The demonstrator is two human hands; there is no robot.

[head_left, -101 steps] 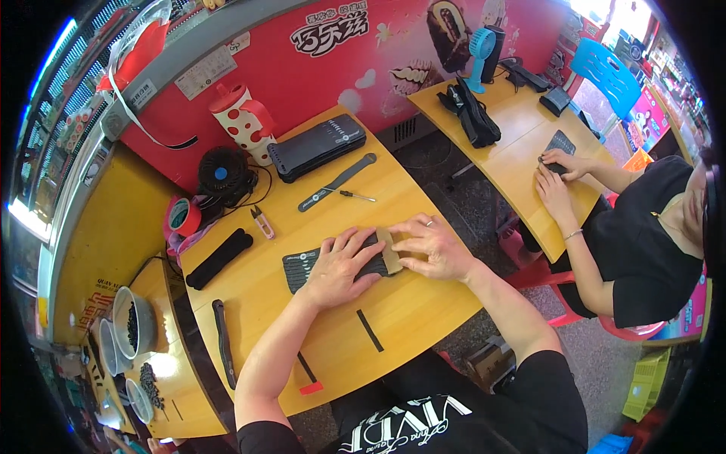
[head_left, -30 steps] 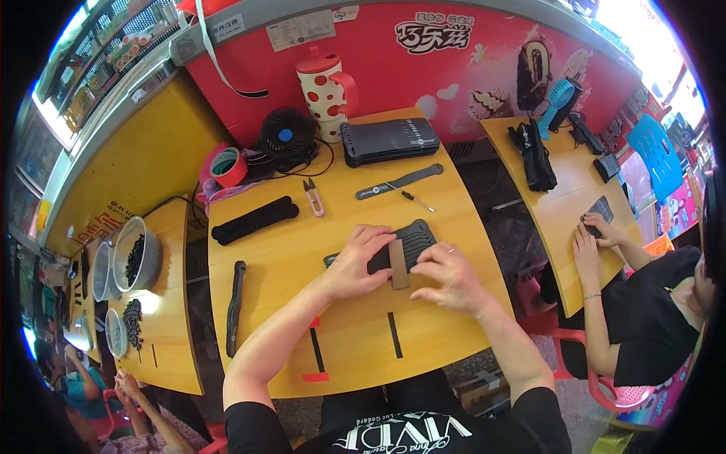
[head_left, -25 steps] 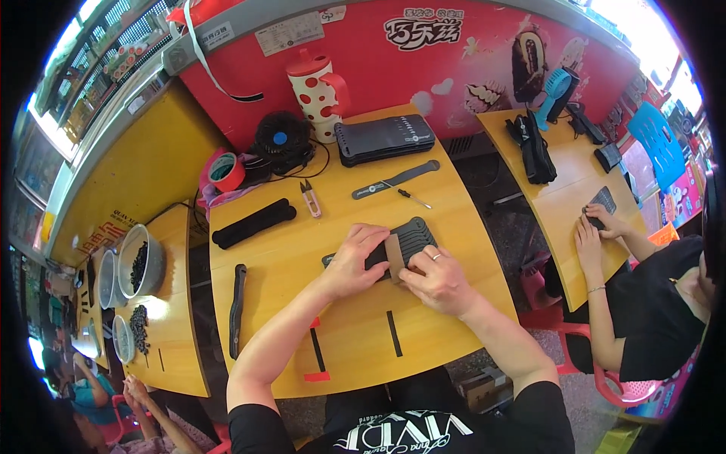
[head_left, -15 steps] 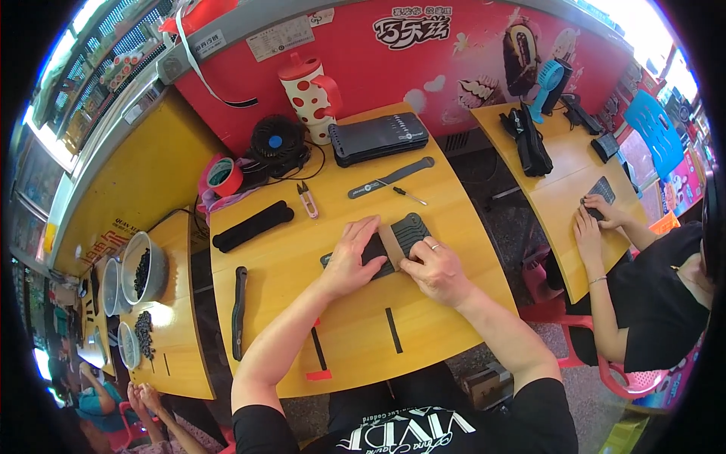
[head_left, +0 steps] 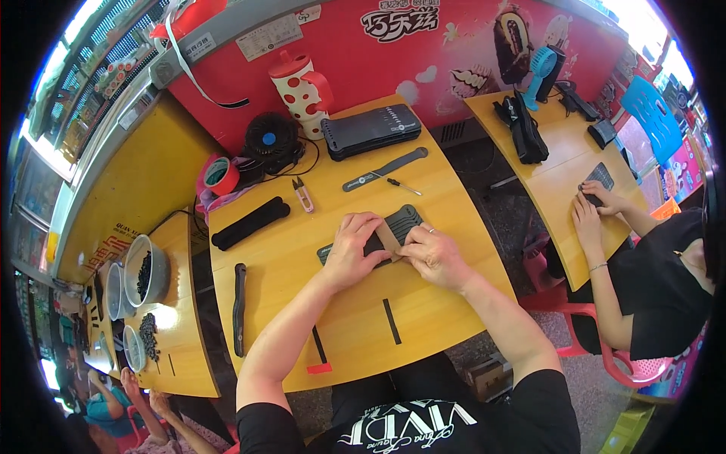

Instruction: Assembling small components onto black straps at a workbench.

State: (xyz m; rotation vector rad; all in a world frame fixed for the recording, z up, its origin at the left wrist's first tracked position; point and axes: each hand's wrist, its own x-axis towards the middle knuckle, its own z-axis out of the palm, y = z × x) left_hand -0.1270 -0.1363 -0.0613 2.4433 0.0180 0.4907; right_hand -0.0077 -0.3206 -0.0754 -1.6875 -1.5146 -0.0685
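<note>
A flat bundle of dark grey straps [head_left: 404, 219] lies near the middle of the table, with a brown paper band [head_left: 388, 235] across it. My left hand [head_left: 352, 251] steadies the bundle's left part, its fingers along the far side and its thumb at the near side. With bent fingers pressed together, my right hand [head_left: 432, 257] pinches the near end of the band. What lies beneath the fingertips is hidden. Beyond the bundle are one loose grey strap [head_left: 386, 169] and a small black-handled tool with a thin metal tip [head_left: 404, 186].
Thread snips [head_left: 302, 195], a black rolled bundle [head_left: 251, 224] and a folded black strap [head_left: 240, 310] lie leftward. Farther back are a black fan [head_left: 269, 139], a spotted tumbler [head_left: 297, 91] and stacked dark pouches [head_left: 372, 132]. A co-worker's hands [head_left: 594, 212] work at the right-hand table.
My right hand has shifted slightly away from me along the band, fingers now bunched at its near end. My left hand stays put. The whole view has shifted a little.
</note>
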